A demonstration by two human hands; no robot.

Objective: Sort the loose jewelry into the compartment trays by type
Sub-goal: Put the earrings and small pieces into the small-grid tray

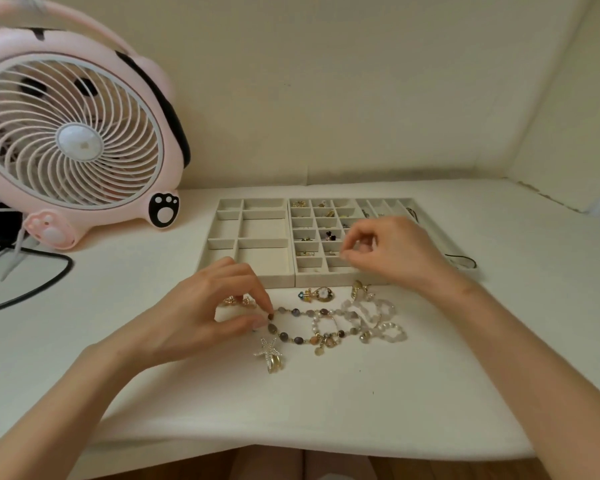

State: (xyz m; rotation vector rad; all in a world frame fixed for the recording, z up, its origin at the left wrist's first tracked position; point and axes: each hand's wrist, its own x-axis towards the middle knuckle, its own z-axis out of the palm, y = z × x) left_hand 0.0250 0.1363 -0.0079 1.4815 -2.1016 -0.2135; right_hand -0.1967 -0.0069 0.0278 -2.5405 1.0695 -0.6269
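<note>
1. Your left hand [205,313] rests low on the worktop [291,410], with thumb and forefinger pinching one dark bead at the near end of the beaded bracelet [296,311].
2. Your right hand [392,251] hovers over the small-cell tray [326,281]. Its fingers are curled and the thumb and forefinger tips are close together. You cannot tell from here whether a tiny piece sits between them.
3. The beaded bracelet lies loose on the worktop just in front of the trays. It is looped through or over a pearl bracelet [321,323] and touches the pale stone bracelets [371,317].
4. Expect the bracelet to be light and limp. It will likely sag and swing from a one-bead pinch and may drag its neighbours along. A hold on two beads, or a finger hooked through the loop, would probably carry it better. Lift slowly so any tangle shows itself.
5. The stone beads look smooth and may slip. The string could be elastic, so avoid yanking.
6. Near your left hand lie a starfish piece [267,348] with gold rings [274,365] and a flower brooch [317,294].
7. The wide-cell tray [278,279], seemingly unfilled, looks the likely home for bracelets.
8. A pink fan [73,143] stands far left, well apart.
</note>
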